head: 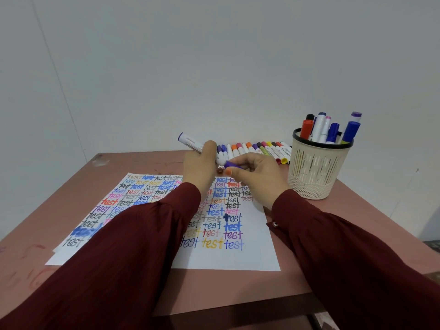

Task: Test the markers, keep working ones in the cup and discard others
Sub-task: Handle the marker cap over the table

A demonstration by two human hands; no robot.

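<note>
Above the paper (258, 248), marker (189, 141) in left hand (200, 166), cap (232, 165) in right hand (259, 173)

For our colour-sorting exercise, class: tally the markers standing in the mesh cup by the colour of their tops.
Blue tops: 3
Red top: 1
Black top: 1
Pink top: 1
Purple top: 1
Total: 7 markers in the cup

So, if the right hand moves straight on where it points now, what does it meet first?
Probably the marker that the left hand grips; the right hand pinches the purple cap close before its tip.
</note>
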